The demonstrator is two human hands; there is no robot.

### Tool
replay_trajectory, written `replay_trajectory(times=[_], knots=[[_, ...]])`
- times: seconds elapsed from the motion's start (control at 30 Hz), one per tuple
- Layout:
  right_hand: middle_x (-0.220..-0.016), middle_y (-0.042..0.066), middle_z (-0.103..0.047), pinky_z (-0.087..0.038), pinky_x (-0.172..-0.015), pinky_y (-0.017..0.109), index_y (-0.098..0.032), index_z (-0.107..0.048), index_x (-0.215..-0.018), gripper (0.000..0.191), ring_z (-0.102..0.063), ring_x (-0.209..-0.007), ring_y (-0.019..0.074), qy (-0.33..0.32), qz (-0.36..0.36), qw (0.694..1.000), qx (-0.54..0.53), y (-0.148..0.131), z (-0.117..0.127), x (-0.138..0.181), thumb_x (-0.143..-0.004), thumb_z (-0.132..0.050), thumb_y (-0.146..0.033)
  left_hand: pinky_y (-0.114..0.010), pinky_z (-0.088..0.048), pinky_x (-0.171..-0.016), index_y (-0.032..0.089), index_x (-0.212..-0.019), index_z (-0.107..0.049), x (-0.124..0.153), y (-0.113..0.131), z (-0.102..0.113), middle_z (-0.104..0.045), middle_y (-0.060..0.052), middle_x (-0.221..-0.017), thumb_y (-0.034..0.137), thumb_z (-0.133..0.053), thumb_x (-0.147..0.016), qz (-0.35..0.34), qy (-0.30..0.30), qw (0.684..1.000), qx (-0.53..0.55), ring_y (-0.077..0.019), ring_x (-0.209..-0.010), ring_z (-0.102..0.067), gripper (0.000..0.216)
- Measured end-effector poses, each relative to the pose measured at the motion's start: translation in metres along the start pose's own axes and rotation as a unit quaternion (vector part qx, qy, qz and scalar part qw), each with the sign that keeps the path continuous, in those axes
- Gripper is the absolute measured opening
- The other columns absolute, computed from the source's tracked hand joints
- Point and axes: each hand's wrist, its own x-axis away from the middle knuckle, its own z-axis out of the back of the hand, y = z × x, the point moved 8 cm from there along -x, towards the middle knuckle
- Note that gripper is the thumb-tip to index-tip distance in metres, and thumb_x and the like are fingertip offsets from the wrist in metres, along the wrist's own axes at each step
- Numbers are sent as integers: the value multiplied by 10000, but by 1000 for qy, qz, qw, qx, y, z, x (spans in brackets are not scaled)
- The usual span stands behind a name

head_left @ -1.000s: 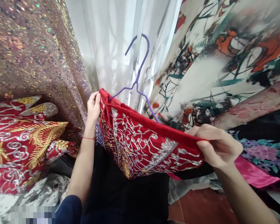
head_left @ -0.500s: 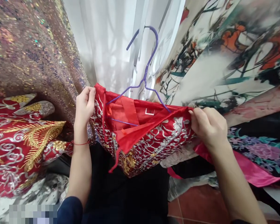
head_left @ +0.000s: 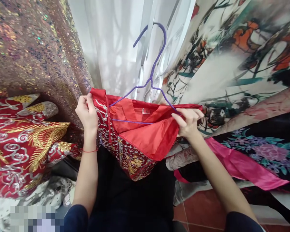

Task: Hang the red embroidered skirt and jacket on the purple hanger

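A red garment [head_left: 149, 141] with silver and gold embroidery hangs in front of me, its plain red lining folded outward on the right. My left hand [head_left: 87, 111] pinches its upper left corner. At the upper right edge, my right hand [head_left: 188, 120] grips the cloth close to the hanger's right arm; whether it touches the wire I cannot tell. The purple wire hanger [head_left: 151, 72] sits inside the garment's opening, its hook pointing up and its lower bar crossing the lining. A small white label [head_left: 146, 111] shows inside. Thin red ties [head_left: 109, 124] dangle at the left.
To the left are a sequined cloth [head_left: 38, 48] and another red embroidered garment [head_left: 19, 151]. White sheer fabric [head_left: 108, 42] hangs behind the hanger. On the right are a painted-pattern cloth [head_left: 215, 74], a black floral cloth with a pink band [head_left: 251, 164], and red floor tiles [head_left: 203, 206].
My right hand has moved left along the garment's top edge, and the right side of the front has folded over, showing more lining. My left hand still holds its corner.
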Motion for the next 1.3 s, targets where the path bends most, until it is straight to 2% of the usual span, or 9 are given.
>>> replay_trajectory(times=[0.13, 0.27, 0.5, 0.6, 0.77, 0.9, 1.03, 1.13, 1.3], knots=[[-994, 102, -691, -370, -852, 416, -222, -657, -1048, 249, -543, -983, 235, -105, 31, 991, -71, -35, -17, -36, -1007, -443, -342, -289, -337, -606, 220, -721, -445, 7, 5, 2, -418, 37, -626, 449, -457, -1010, 9, -1, 1000, 0, -126, -587, -389, 368], [-824, 34, -648, -359, -763, 315, -193, -668, -970, 210, -505, -800, 158, -233, 72, 961, -129, -70, -45, -67, -991, -483, -93, -276, -315, -596, 212, -736, -452, 18, 8, 8, -383, 49, -622, 477, -455, -1014, 23, 5, 1000, 17, -112, -574, -362, 383], [-702, -11, -587, -314, -616, 282, -187, -634, -879, 262, -462, -696, 124, -144, 82, 982, -88, -77, -60, -121, -1035, -447, -91, -268, -293, -597, 210, -747, -477, 30, 19, 27, -392, 51, -616, 483, -463, -1007, 36, 12, 999, 9, -103, -565, -349, 378], [-725, -11, -594, -309, -591, 281, -204, -618, -893, 255, -477, -713, 120, -149, 88, 983, -62, -77, -68, -130, -1035, -439, -92, -264, -308, -603, 213, -753, -491, 33, 24, 33, -421, 45, -617, 479, -467, -1008, 41, 17, 999, 1, -107, -573, -373, 369], [-1118, 35, -681, -438, -843, 337, -234, -599, -1000, 181, -563, -1053, 163, -155, 143, 977, -13, -84, -76, -139, -993, -482, -95, -261, -384, -652, 208, -801, -540, 33, 24, 30, -495, 30, -647, 528, -412, -1024, 34, 5, 999, -5, -120, -605, -459, 411], [-1399, 29, -580, -413, -1032, 447, -277, -564, -1057, 179, -475, -1298, 214, -200, 141, 969, -25, -77, -89, -146, -1003, -472, -133, -305, -495, -843, 208, -1108, -631, 28, 29, 19, -690, -51, -958, 444, -347, -1049, -19, -68, 997, 26, -175, -860, -647, 374], [-1122, 60, -646, -429, -967, 416, -245, -551, -1074, 183, -526, -1048, 182, -266, 127, 951, -97, -72, -109, -141, -1031, -424, -121, -398, -476, -1076, 275, -1434, -523, 34, 53, 8, -631, -82, -1334, 188, -379, -954, -138, -211, 967, 38, -223, -1223, -610, 509], [-1003, 47, -618, -413, -919, 418, -244, -545, -1072, 159, -485, -941, 175, -275, 97, 948, -128, -69, -118, -137, -1035, -437, -133, -457, -453, -1128, 285, -1417, -569, 44, 72, 2, -617, -82, -1341, 79, -370, -866, -216, -297, 930, -3, -237, -1279, -575, 620], [-945, 41, -575, -388, -860, 400, -241, -538, -1052, 191, -434, -905, 178, -249, 106, 957, -103, -73, -117, -137, -1045, -382, -130, -535, -365, -1210, 253, -1226, -669, 41, 84, 13, -532, -98, -1457, 111, -435, -917, -222, -289, 929, -70, -302, -1479, -388, 413]])
